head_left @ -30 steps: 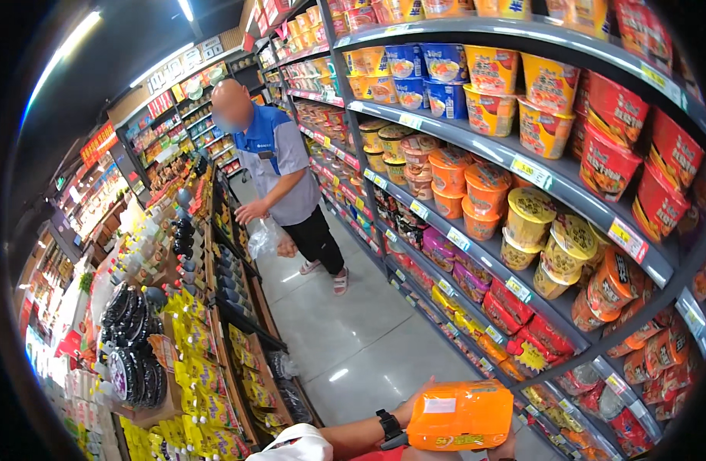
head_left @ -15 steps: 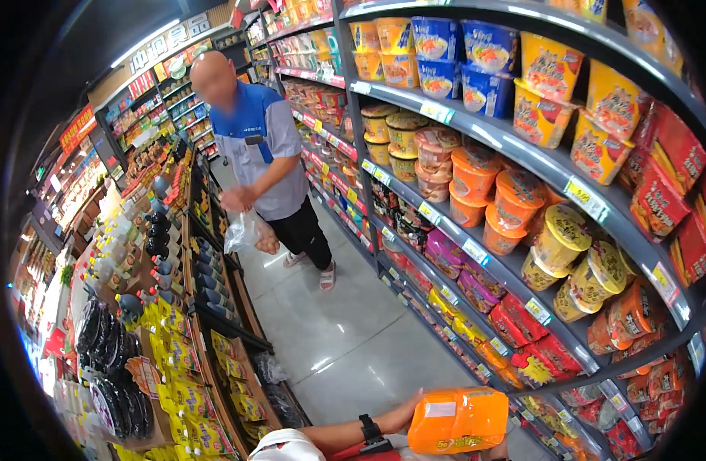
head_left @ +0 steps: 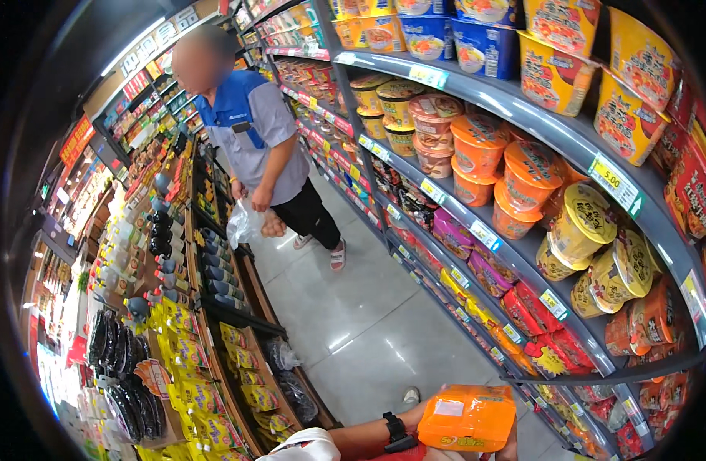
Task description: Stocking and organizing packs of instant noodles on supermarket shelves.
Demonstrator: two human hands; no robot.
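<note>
Low at five o'clock: one bright orange, glossy plastic-wrapped rectangular pack point(head_left: 467, 419), held between the wearer's two hands above the pale tiled floor point(head_left: 353, 307).
Left grip: the left hand point(head_left: 416, 417) sits at the pack's nine o'clock edge, closed against it; the fingers behind the pack are hidden.
Right grip: only a strip of the right hand point(head_left: 510, 444) shows, at the pack's four o'clock corner; how far it is closed, I cannot tell.
Wristband: one black watch-like band point(head_left: 397, 430) on the left wrist; the forearm is partly covered by a loose white cloth sleeve point(head_left: 303, 444), cut off by the lower edge.
Shoe: one pale shoe tip point(head_left: 411, 396), at ten o'clock from the pack.
Shelf tubs: at two o'clock, at least four round orange tubs point(head_left: 530, 173); at three, at least four round yellow cups point(head_left: 587, 211), with more behind hard to count.
Co-worker: one person point(head_left: 249, 127) in a blue-and-grey shirt, at ten o'clock, both hands at a clear plastic bag point(head_left: 244, 224); its contents are hard to make out.
</note>
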